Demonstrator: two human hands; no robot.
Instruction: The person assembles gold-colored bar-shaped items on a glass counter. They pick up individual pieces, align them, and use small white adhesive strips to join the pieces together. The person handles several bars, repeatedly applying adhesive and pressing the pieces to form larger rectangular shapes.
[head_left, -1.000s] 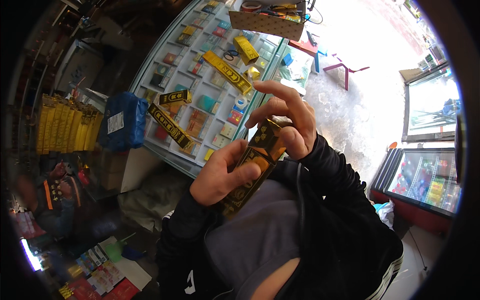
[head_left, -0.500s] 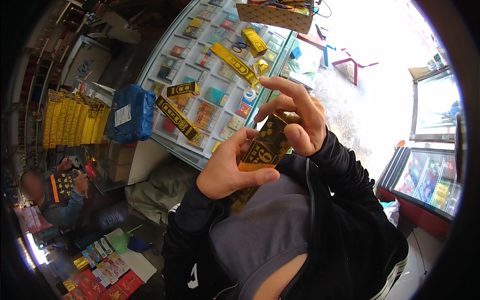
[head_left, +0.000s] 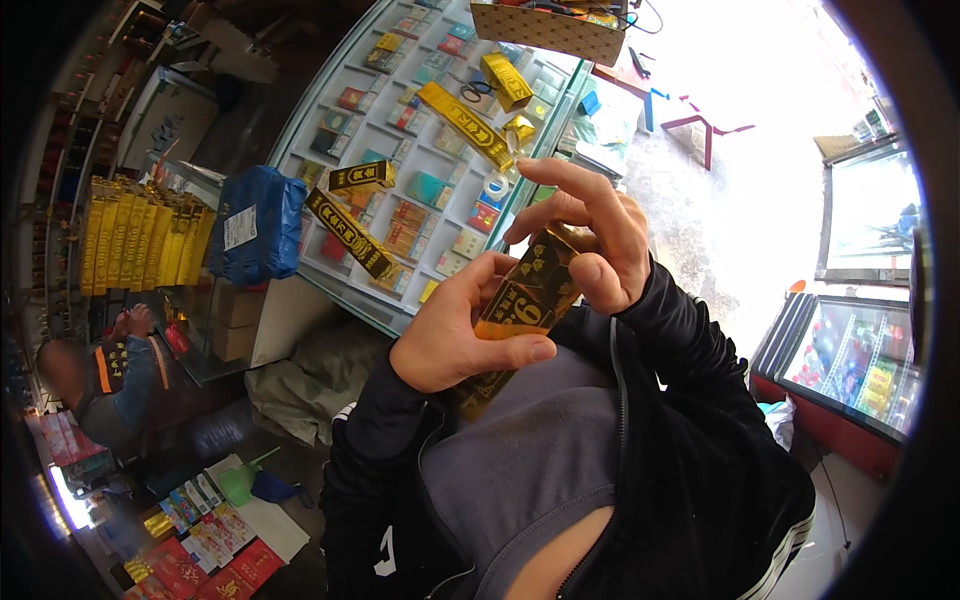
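Note:
A long black-and-gold box [head_left: 527, 298] slants up in front of my chest. My left hand [head_left: 440, 340] is wrapped round its middle, the thumb lying across the near face. At the box's upper end, my right hand [head_left: 608, 228] is curled, with its thumb by the top edge and its fingers bent around the far side; the exact contact is partly hidden. Beyond my hands, on the glass counter [head_left: 403, 322], lie a long gold carton [head_left: 465, 127], a shorter gold box [head_left: 507, 82], a long black-and-gold carton [head_left: 350, 233] and a small black-and-gold box [head_left: 361, 177].
Scissors [head_left: 476, 91] and a tape roll [head_left: 495, 187] rest on the counter. A blue wrapped package [head_left: 257, 225] sits at its left end, near a row of upright gold cartons [head_left: 140, 240]. A patterned box [head_left: 548, 33] stands far off. Another person [head_left: 110, 385] is at the left.
My hands keep nearly the same hold on the box. The view has shifted slightly. At the left, the other person's hands have come closer together and the dark, orange-edged item has turned.

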